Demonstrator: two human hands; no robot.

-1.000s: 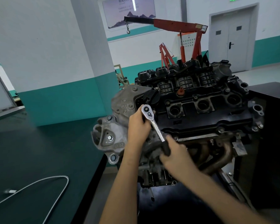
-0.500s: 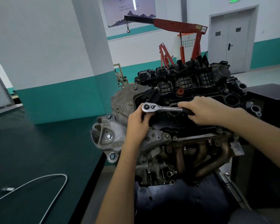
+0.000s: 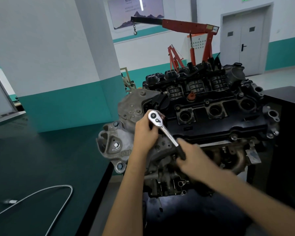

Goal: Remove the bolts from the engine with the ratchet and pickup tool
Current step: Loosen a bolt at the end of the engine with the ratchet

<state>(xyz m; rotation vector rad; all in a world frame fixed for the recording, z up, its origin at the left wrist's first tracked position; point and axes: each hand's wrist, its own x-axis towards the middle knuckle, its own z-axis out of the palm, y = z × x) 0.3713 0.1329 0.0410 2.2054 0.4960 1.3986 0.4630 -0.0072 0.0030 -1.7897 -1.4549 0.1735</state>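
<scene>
The ratchet (image 3: 156,119) is bright polished metal with a matt black handle. The engine (image 3: 211,120) looks dull black plastic on top and rough grey cast metal at its left end. The counter (image 3: 32,159) is smooth, faintly glossy; the pickup tool (image 3: 58,189) is silvery braided metal.

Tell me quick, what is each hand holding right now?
Left hand: closed round the head of the ratchet, against the engine.
Right hand: closed on the ratchet's black handle; the hand is blurred.

Engine (image 3: 211,120) right of table (image 3: 32,159), crane (image 3: 191,28) behind.
</scene>
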